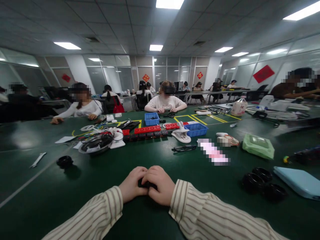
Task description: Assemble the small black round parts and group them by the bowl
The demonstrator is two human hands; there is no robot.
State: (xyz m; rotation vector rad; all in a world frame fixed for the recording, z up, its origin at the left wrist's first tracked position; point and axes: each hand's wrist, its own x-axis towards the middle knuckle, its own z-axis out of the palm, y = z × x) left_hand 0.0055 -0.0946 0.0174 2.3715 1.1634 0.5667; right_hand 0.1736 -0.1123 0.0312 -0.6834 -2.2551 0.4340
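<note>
My left hand (133,185) and my right hand (161,185) meet just above the green table in front of me, with fingers closed around a small black object (149,184). The fingers hide most of it, so its kind cannot be made out. A ridged black round part (64,162) sits to the left. Several similar glossy black round parts (253,182) are grouped at the right, beside a light blue flat case (297,181).
Beyond my hands lie black-framed glasses (184,148), a white clamp (181,133), a blue bin (197,130), red-and-black power strips (147,129) and a bowl of cables (96,146). A wrench (38,160) is left, a green wipes pack (258,146) right. A co-worker (165,101) sits opposite.
</note>
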